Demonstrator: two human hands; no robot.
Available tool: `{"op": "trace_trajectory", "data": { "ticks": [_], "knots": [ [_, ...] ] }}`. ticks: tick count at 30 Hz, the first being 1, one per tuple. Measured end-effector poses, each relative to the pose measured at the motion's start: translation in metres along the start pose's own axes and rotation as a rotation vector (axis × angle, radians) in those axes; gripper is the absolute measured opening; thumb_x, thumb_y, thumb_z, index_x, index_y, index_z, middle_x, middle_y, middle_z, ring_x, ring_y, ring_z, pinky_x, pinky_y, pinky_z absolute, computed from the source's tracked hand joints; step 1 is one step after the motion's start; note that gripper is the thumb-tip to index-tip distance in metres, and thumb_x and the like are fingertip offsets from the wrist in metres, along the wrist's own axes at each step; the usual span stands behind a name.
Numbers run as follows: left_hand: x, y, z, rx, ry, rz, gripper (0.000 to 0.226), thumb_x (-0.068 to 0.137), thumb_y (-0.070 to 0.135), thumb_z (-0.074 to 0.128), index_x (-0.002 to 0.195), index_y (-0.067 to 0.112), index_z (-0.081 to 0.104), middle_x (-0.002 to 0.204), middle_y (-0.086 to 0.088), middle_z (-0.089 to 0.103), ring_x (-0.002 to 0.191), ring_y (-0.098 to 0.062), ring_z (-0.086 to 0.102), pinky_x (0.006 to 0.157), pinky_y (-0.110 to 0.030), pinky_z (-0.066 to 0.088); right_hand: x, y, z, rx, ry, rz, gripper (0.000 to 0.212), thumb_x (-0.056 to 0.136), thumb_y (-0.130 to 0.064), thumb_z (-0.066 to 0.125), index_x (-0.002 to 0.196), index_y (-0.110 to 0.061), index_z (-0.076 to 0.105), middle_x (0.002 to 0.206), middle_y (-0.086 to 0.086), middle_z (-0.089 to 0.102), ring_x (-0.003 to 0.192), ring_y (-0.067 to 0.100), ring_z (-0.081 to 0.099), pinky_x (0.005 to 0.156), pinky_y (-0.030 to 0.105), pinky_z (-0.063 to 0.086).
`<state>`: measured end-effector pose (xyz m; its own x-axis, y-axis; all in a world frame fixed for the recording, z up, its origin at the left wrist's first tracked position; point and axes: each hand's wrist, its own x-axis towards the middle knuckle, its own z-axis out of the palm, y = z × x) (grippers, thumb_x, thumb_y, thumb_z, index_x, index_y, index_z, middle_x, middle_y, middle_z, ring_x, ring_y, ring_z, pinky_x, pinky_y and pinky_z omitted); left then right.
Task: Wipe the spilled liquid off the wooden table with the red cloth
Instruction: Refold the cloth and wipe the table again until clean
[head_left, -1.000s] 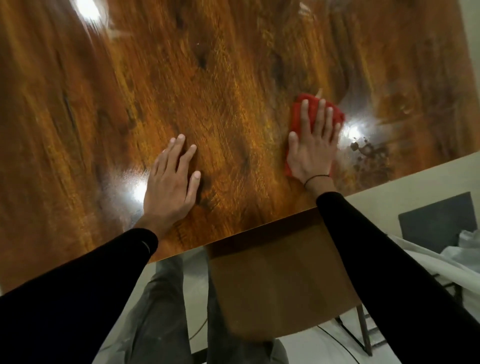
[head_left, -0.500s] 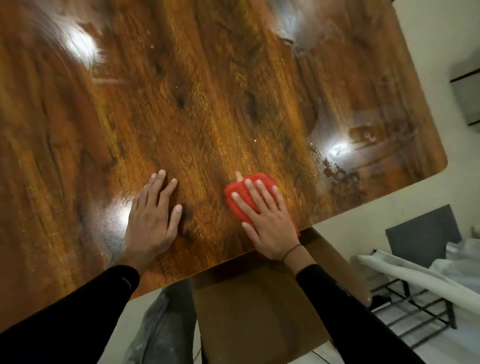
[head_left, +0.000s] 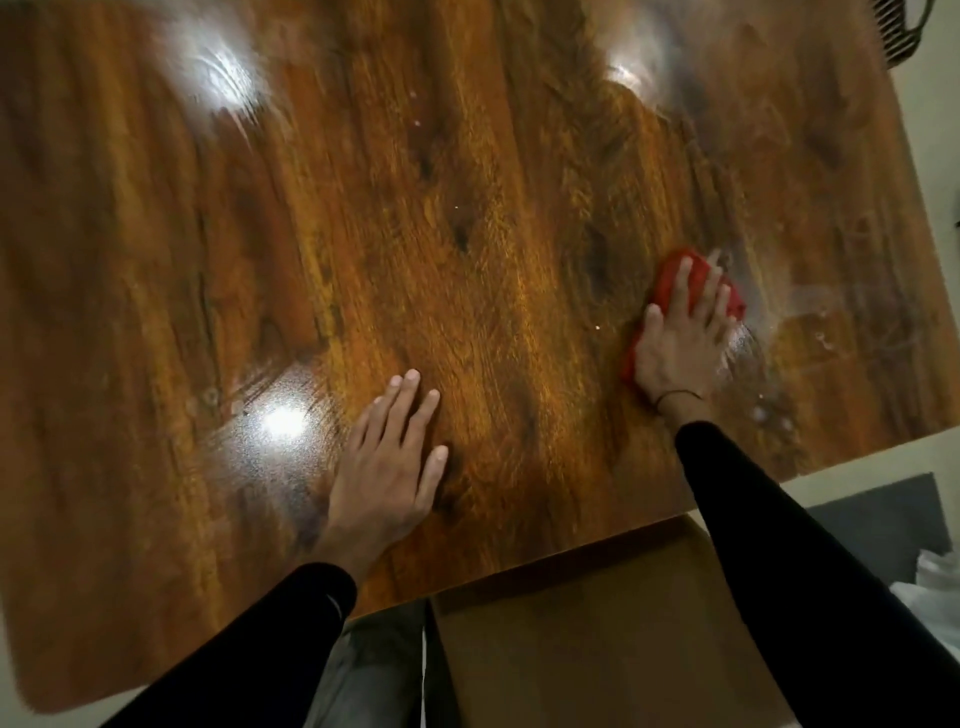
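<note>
1. Two hands flat on the tabletop, same as in both earlier frames.
2. Right hand sits right of centre, fingers straight and spread, pressing down on the red cloth. Grip: apart, nothing clamped; palm and fingers just pin the cloth.
3. Cloth is bunched under the right hand, red showing past the fingertips and along the thumb side. Half a second ago it was lower and nearer frame centre, close to the near tabletop edge; now it is further up and to the right, about where it was a second ago.
4. Spilled liquid shows as a wet smear with droplets touching the little-finger side of the right hand and running toward the lower right of the tabletop. Half a second ago cloth and wet patch were apart.
5. Left hand is lower centre, fingers straight, palm on bare wood; placement unchanged against the earlier frames. Grip: apart, holds nothing.
6. Black sleeves cover both arms. Thin dark band on the right wrist.
7. Brown chair seat sits below the near tabletop edge, bottom centre.
8. Frame is motion-blurred; fine detail of the spill cannot be told.
</note>
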<state>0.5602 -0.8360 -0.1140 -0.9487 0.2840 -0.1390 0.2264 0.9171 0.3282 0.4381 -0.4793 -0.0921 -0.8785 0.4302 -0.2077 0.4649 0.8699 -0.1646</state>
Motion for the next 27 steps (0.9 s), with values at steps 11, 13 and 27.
{"op": "trace_trajectory", "data": {
  "ticks": [11,13,27],
  "knots": [
    [0.000,0.004,-0.014,-0.099,-0.007,-0.036,0.062,0.113,0.046,0.038,0.166,0.014,0.042,0.180,-0.011,0.029,0.167,-0.028,0.024,0.135,-0.046,0.018,-0.114,-0.038,0.040,-0.124,-0.043,-0.628,0.070,0.118,-0.054,0.022,0.183,-0.033,0.007,0.191,0.006,-0.004,0.177,0.033,-0.001,0.140,0.065,0.010],
    [0.002,0.002,-0.020,-0.163,0.000,-0.055,0.061,0.112,0.046,0.041,0.164,0.013,0.045,0.177,-0.010,0.034,0.165,-0.030,0.030,0.131,-0.052,0.028,-0.125,-0.006,0.035,-0.115,-0.071,-0.564,0.070,0.118,-0.058,0.015,0.183,-0.033,0.010,0.191,0.005,-0.004,0.177,0.031,-0.001,0.140,0.065,0.007],
    [0.125,-0.059,-0.054,-0.064,0.242,-0.271,0.052,0.120,0.042,0.033,0.164,0.015,0.040,0.179,-0.014,0.027,0.168,-0.032,0.023,0.136,-0.047,0.014,-0.007,-0.092,0.023,-0.091,0.005,-0.387,0.071,0.117,-0.051,0.020,0.183,-0.030,0.006,0.191,0.012,-0.002,0.177,0.037,0.000,0.141,0.062,0.002]
  ]
}}
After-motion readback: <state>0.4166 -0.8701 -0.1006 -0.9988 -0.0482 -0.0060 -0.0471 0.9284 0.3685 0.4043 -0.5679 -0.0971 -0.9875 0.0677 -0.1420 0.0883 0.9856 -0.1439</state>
